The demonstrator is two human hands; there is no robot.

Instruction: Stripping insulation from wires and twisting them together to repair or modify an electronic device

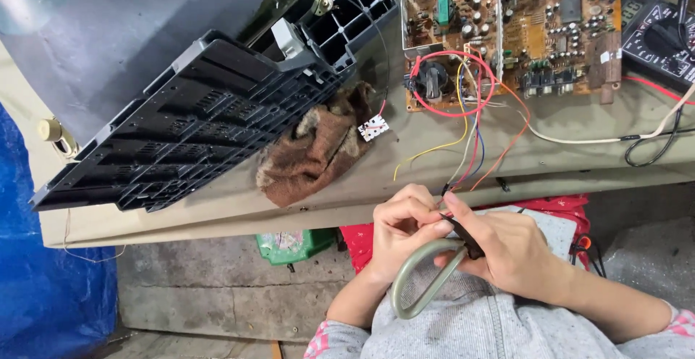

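Pinching a bunch of thin coloured wires [463,158] near the table edge, the left hand [400,230] curls its fingers tight around their loose ends at about the six o'clock spot of the view. The right hand [507,250] meets it from four o'clock, clenched around grey-handled scissors [428,275] whose large loop hangs down toward the grey-clad lap; the dark blades sit right at the wire ends, though whether they bite a wire cannot be told. The wires run up toward twelve o'clock to a brown circuit board [510,30], where a red wire loops beside a black round part. At two o'clock lies a black multimeter [660,37] with its leads trailing along the table [565,149]. A brown rag [315,149] lies just at ten o'clock of the hands, and beyond it a black slotted plastic casing [181,131] leans tilted, filling the upper left.
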